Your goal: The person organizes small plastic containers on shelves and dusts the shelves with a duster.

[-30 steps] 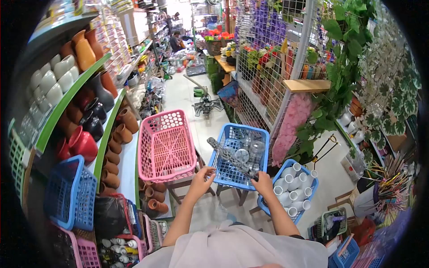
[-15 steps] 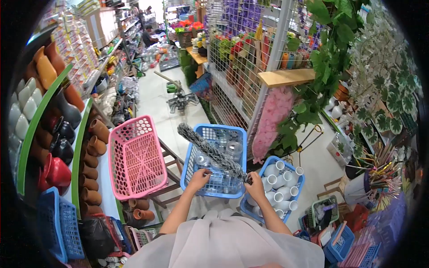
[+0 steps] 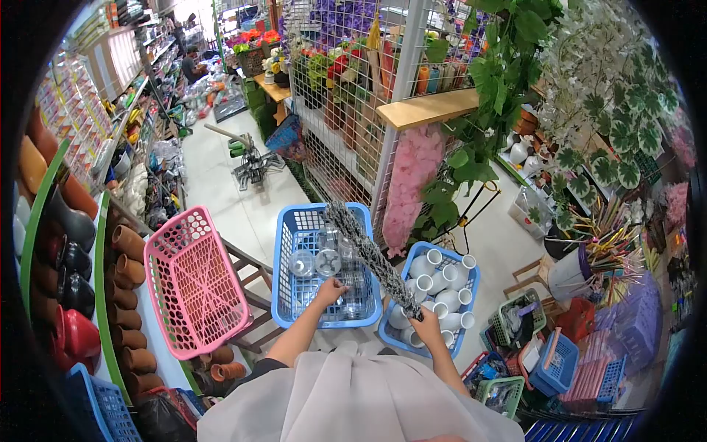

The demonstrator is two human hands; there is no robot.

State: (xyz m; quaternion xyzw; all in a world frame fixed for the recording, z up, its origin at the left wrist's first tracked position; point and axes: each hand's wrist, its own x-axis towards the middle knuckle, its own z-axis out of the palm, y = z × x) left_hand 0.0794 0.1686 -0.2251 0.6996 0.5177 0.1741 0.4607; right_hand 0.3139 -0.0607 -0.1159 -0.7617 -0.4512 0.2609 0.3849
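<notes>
A fluffy grey duster [image 3: 374,264] is gripped at its lower end by my right hand [image 3: 427,325]. It slants up and leftward over the right side of a blue basket [image 3: 280,295]. Inside that basket lie several clear glass vessels [image 3: 328,261]. My left hand [image 3: 331,292] is over the basket's near part with its fingers curled in; whether a clear glass piece is between them I cannot make out. Just right of it, and partly under my right hand, a second blue basket [image 3: 473,295] holds several white vases [image 3: 445,278].
A pink basket [image 3: 239,309] rests on a wooden stand [image 3: 250,258] at left. Clay pots [image 3: 129,269] line the left shelves. A wire-grid rack [image 3: 331,140] and hanging leaves [image 3: 482,118] stand ahead. Tools [image 3: 250,168] lie on the floor. Farther back a person [image 3: 191,66] sits.
My view has turned right. The duster has swung rightward across the basket, uncovering more of the glass vessels. My right hand has moved lower, toward the white vases; my left stays over the basket.
</notes>
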